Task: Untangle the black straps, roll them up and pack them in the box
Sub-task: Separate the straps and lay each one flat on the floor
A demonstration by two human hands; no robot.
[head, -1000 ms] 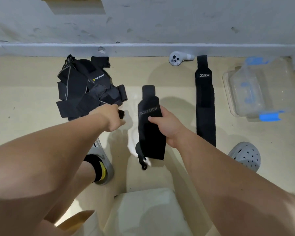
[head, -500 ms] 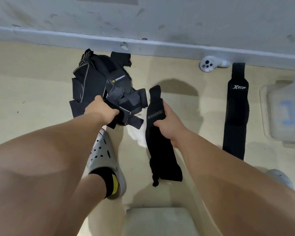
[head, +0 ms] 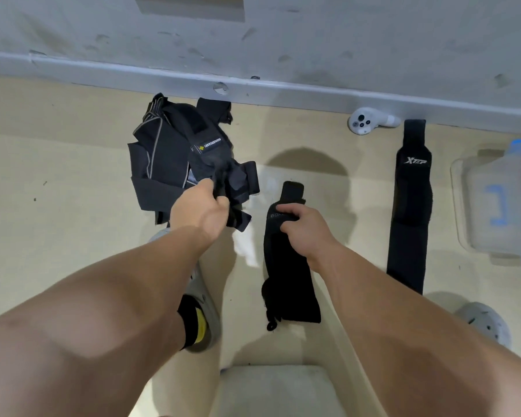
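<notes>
Lettering "XTEP" marks the flat strap [head: 409,206], pointing at the wall [head: 313,40]. Right grip [head: 301,228] clutches the loose strap [head: 286,266], marked "BO"; left grip [head: 203,207] pinches the tangled pile [head: 175,158].

Bare indoor room: scuffed grey wall [head: 343,31], grey skirting [head: 283,88], beige floor [head: 57,206], white controller [head: 362,121] by wall.

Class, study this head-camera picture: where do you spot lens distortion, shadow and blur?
Head view: forearms balloon toward the lower corners, a wide-angle stretch; a soft round shadow lies on the floor beyond the right hand; the clear box at the right edge is smeared; the strap pile is fairly sharp.
</notes>
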